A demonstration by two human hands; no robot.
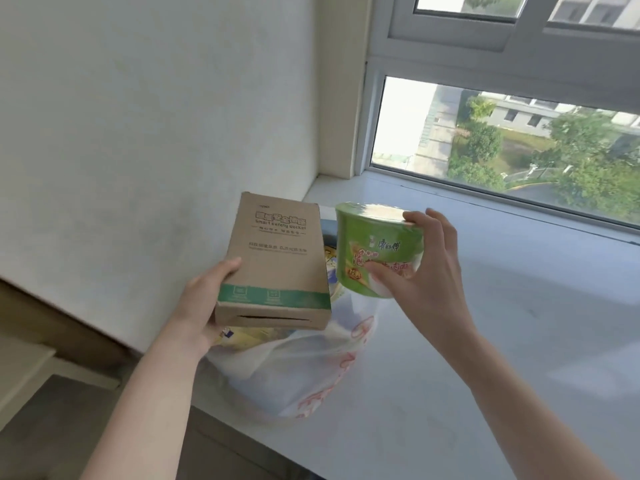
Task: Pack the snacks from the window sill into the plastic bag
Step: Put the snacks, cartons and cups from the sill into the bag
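Observation:
My left hand holds a brown cardboard box with a green band and printed text, lifted above the bag. My right hand grips a green instant noodle cup by its rim and side, tilted, also in the air. Below both lies a translucent white plastic bag with red print on the white window sill. A yellow packet shows inside the bag's mouth, and a colourful packet peeks out between the box and the cup.
A white wall rises to the left of the sill. The window frame and glass run along the back. The sill's front edge drops off at the lower left towards a floor and a beige ledge.

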